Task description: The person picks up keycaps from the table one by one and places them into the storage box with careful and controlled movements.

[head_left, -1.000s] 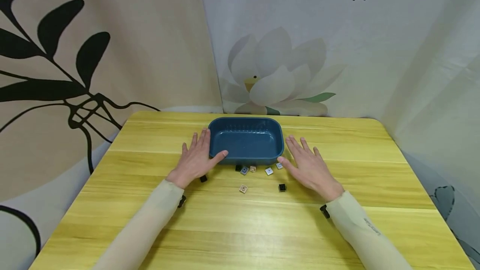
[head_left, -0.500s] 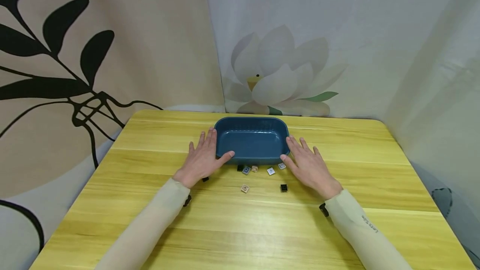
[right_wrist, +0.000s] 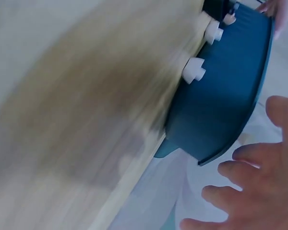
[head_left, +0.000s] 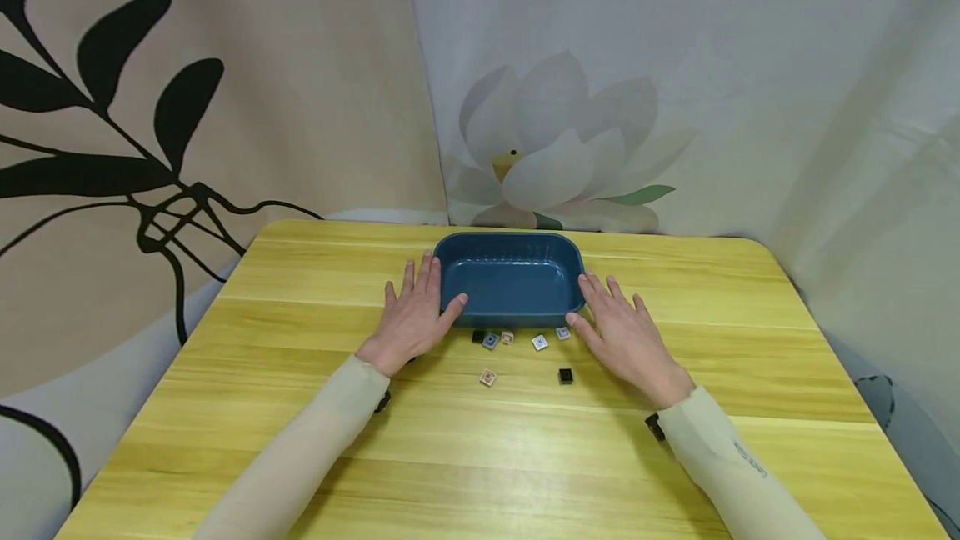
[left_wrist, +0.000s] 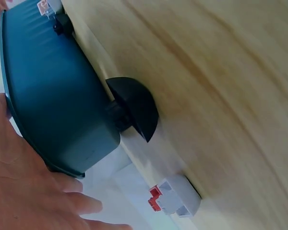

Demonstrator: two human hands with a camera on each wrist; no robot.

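A dark blue rectangular tray (head_left: 510, 321) lies at the back of the wooden table. Against its left side rests my left hand (head_left: 408, 319), fingers straight, thumb by the front left corner. At the opposite end my right hand (head_left: 626, 336) has its extended fingertips by the tray's right side. Several small square pieces lie in front, among them a pinkish one (head_left: 488, 377), a black one (head_left: 566, 376) and a white one (head_left: 540, 342). A black piece (left_wrist: 137, 105) with a stem and a grey-and-red piece (left_wrist: 175, 196) appear in the left wrist view.
The wooden table (head_left: 480, 457) reaches back to a printed curtain (head_left: 315, 90) with leaf and flower patterns. The tray stands near the table's back edge. More small pieces, one blue-grey (head_left: 491, 342), sit close to the tray's front wall.
The tray has shifted to the right, with my left hand moving along beside it. The gap between the tray and my right hand has closed. The small pieces stay about where they were.
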